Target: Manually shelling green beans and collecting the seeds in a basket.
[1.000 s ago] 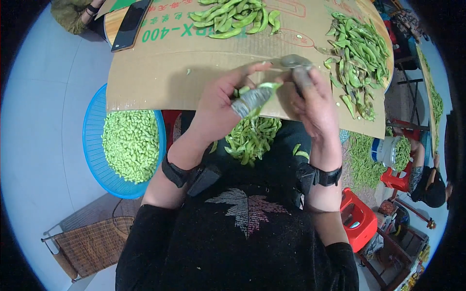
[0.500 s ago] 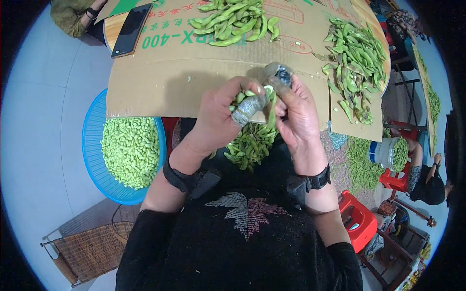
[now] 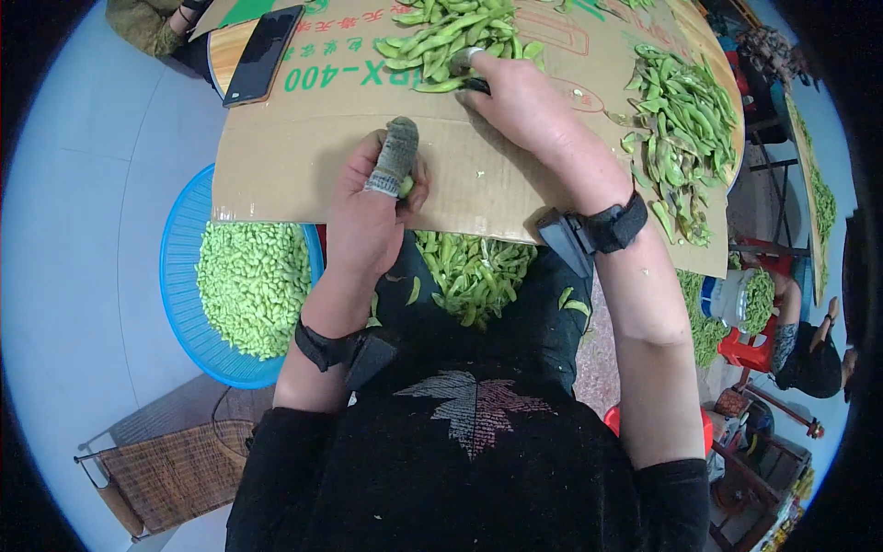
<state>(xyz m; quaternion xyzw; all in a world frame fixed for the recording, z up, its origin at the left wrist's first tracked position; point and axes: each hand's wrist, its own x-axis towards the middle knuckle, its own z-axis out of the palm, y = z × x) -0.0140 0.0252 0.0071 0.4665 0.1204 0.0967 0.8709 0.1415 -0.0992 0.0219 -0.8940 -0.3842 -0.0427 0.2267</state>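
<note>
Right hand [image 3: 520, 92] at upper centre, closed into unshelled pod pile [image 3: 441, 37], apparently gripping one. Left hand [image 3: 372, 207] curled at cardboard edge, holding possibly a bean. Blue basket [image 3: 179, 276] at left heaped with shelled beans [image 3: 248, 285]; many pods left.

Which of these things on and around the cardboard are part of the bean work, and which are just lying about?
Part of the work:
- right hand reaching into the pile of green pods
- left hand with a cloth thumb guard
- emptied pods on the cardboard sheet
- blue basket of shelled beans

Lying about:
- black phone
- wicker stool
</note>
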